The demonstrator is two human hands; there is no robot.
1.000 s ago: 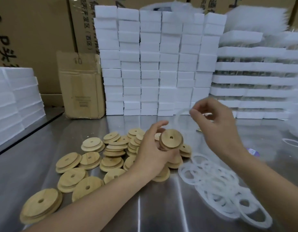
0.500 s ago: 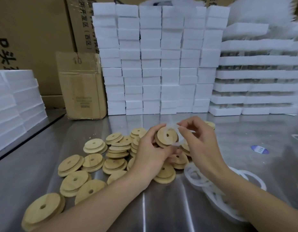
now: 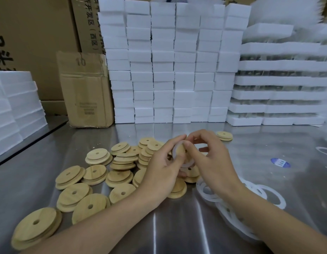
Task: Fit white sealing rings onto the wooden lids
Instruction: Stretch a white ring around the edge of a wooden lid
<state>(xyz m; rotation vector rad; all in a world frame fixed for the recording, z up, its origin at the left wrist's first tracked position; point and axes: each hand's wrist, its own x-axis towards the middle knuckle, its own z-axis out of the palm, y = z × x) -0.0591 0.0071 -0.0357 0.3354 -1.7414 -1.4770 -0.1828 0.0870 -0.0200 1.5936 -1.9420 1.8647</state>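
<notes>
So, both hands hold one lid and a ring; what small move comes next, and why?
Probably the right hand should press the white ring down around the lid that the left hand grips, since the ring seems only partly seated.

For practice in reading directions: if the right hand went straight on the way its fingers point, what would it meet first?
The lid and ring held by the left hand; the right hand seems to touch the ring, though depth is unclear.
</notes>
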